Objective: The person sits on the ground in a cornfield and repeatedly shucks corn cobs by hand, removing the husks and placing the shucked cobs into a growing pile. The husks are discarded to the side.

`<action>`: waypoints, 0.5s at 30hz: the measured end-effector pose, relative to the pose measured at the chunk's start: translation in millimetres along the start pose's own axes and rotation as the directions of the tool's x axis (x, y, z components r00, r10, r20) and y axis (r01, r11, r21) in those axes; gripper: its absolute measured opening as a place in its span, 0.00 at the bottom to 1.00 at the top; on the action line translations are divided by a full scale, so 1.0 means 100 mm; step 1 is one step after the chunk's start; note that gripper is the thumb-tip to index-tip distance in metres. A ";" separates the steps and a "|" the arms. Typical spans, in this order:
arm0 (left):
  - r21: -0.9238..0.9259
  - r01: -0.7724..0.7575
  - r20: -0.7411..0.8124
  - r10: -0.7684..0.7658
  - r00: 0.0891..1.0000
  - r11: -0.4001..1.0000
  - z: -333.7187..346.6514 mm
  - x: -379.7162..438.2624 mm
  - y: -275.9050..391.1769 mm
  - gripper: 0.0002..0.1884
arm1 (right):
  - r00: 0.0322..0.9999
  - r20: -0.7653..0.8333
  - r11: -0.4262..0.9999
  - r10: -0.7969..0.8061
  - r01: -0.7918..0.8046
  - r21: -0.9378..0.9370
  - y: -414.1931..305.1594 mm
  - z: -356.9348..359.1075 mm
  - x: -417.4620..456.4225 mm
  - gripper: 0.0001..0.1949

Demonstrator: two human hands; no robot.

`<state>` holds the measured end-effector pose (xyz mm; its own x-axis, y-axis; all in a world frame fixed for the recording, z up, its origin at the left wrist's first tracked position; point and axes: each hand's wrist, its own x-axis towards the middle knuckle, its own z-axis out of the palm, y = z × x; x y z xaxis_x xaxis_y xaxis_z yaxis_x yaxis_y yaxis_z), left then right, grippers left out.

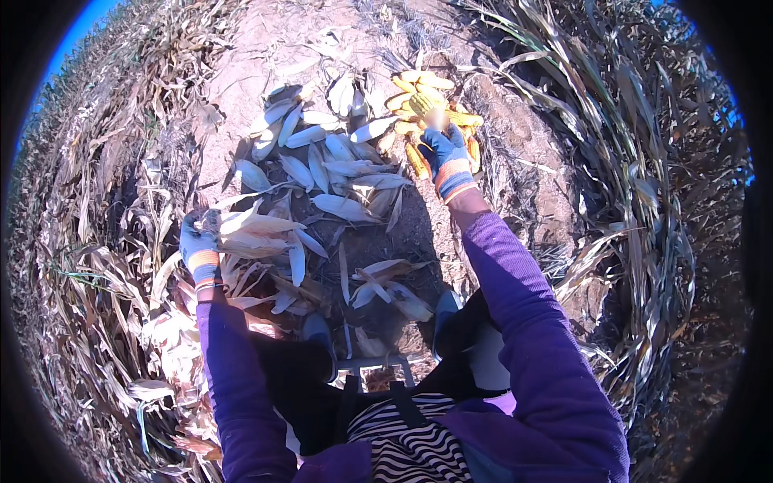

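Observation:
My left hand (200, 232), in a pale knit glove with an orange and blue cuff, grips a bunch of dry corn husks (259, 232) at the left. Its fingers are partly hidden. My right hand (445, 148), in a blue-coated glove, is stretched forward over a small pile of bare yellow corn cobs (418, 162). A paler yellow husked cob (423, 104) points away from its fingertips, its near end blurred at the fingers. Between the hands, several ears of corn in pale husks (344, 207) lie heaped on the soil.
Loose husks (392, 293) lie between my shoes (318, 338). A metal frame bar (371, 362) is just before my lap. Dry corn stalks are banked along the left (115, 229) and right (640, 181). Bare soil (266, 42) stretches ahead.

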<state>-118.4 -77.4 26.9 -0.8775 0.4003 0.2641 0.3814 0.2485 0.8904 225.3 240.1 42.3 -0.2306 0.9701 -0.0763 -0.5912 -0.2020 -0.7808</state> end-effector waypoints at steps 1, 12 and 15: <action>0.127 -0.062 -0.016 0.064 0.998 0.990 -0.06 0.00 0.02 0.18 | 0.998 -0.003 0.998 -0.057 0.057 -0.021 -0.04 -0.07 0.10 0.33; 0.348 -0.075 -0.137 0.129 0.982 0.935 -0.60 0.13 -0.33 0.25 | 0.823 0.378 0.724 0.424 -0.057 -0.687 0.46 0.12 -0.48 0.14; 0.598 -0.022 -0.170 0.153 0.973 0.801 -0.75 0.10 -0.20 0.27 | 0.767 0.421 0.719 0.485 -0.075 -0.691 0.43 0.07 -0.57 0.11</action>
<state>-156.6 -144.7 39.3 -0.8452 0.2780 0.4565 0.4986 0.7180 0.4858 207.4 175.3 17.8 -0.7888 0.5889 -0.1759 0.1259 -0.1252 -0.9841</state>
